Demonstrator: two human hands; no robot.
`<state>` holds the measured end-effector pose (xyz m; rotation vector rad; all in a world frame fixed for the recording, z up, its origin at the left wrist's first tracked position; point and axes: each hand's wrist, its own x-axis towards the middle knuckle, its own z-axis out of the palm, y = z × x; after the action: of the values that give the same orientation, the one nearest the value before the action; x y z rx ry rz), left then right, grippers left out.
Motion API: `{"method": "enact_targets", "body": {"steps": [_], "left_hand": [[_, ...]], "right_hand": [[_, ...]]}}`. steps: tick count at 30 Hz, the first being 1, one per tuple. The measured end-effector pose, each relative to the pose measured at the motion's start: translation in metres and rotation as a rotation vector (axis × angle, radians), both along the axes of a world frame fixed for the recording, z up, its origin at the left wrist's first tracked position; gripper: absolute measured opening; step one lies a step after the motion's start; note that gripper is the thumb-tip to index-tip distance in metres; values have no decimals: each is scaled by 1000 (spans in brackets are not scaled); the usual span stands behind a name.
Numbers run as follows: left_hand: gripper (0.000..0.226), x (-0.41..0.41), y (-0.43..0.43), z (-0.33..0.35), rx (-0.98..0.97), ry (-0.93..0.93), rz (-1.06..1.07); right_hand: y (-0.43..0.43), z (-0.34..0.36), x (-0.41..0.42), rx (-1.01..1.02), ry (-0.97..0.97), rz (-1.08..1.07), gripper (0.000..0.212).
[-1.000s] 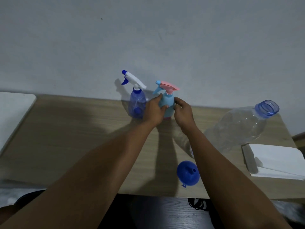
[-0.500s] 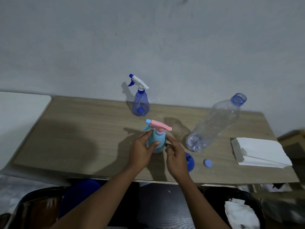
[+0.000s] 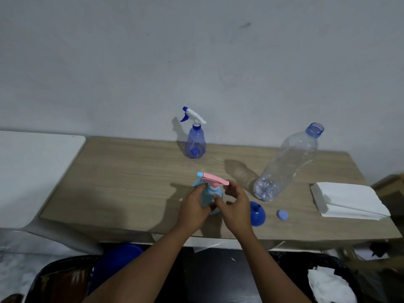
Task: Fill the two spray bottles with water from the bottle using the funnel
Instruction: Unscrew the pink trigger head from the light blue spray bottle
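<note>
A light blue spray bottle (image 3: pixel 209 194) with a pink trigger head stands near the front edge of the wooden table (image 3: pixel 135 184). My left hand (image 3: pixel 193 206) grips its body from the left. My right hand (image 3: pixel 235 204) is at the bottle's neck, fingers curled just under the pink head. A dark blue spray bottle (image 3: pixel 195 141) with a white head stands at the back by the wall. A large clear water bottle (image 3: pixel 288 166), uncapped, stands at the right. The blue funnel (image 3: pixel 257 214) lies mouth down just right of my right hand.
A small blue bottle cap (image 3: pixel 282 214) lies right of the funnel. Folded white paper towels (image 3: pixel 347 201) sit at the table's right end. A white surface (image 3: pixel 32 171) adjoins the table on the left. Dark bins (image 3: pixel 323 278) sit below the front edge.
The light blue spray bottle came from the back next to the dark blue one to the front edge, held by both hands. My right hand has risen to its neck.
</note>
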<state>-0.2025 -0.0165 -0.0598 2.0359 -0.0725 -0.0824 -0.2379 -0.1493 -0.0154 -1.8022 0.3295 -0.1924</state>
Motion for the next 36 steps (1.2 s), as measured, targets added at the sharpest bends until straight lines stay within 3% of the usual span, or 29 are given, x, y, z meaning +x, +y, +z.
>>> {"method": "enact_targets", "body": {"steps": [5, 14, 20, 33, 36], "left_hand": [[60, 8, 0, -1, 68, 30, -27], [57, 15, 1, -9, 85, 5, -50], [51, 17, 3, -6, 99, -12, -76], [60, 19, 2, -7, 66, 14, -75], [61, 18, 1, -8, 75, 22, -60]], "right_hand": [[6, 14, 22, -39, -26, 41, 79], [3, 7, 29, -206, -38, 97, 82], [-4, 1, 24, -213, -49, 140, 72], [-2, 2, 24, -162, -50, 134, 98], [4, 2, 30, -180, -62, 106, 92]]}}
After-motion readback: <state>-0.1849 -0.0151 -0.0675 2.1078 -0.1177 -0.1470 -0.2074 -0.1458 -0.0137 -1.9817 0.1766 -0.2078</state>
